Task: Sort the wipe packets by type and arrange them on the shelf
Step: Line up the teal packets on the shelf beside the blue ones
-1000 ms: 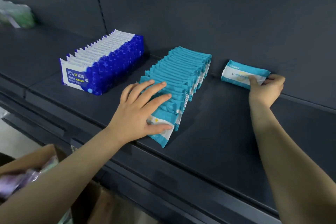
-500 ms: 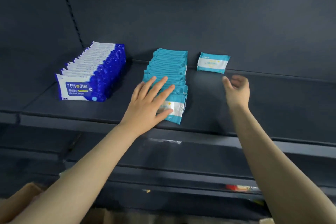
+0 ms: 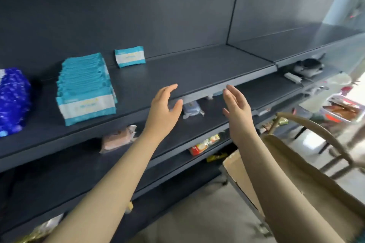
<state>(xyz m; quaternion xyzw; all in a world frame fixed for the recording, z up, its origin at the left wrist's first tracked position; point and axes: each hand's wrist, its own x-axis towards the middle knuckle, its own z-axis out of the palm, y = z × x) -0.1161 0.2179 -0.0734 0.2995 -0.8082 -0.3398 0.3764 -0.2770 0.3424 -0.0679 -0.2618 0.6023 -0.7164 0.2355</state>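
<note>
Your left hand [image 3: 164,108] and right hand [image 3: 236,104] hovered relaxed, empty, near 1 teal packet row [image 3: 86,87] and 1 lone packet [image 3: 130,56].

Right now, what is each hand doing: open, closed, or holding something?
Left hand: open, fingers relaxed, holding nothing, in front of the shelf edge.
Right hand: open, fingers straight, holding nothing.

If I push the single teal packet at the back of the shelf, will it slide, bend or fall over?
The single teal packet stands on edge by the back wall, so it probably tips easily. Its film wrap looks soft, so likely floppy and light. It may slide on the smooth shelf.
</note>
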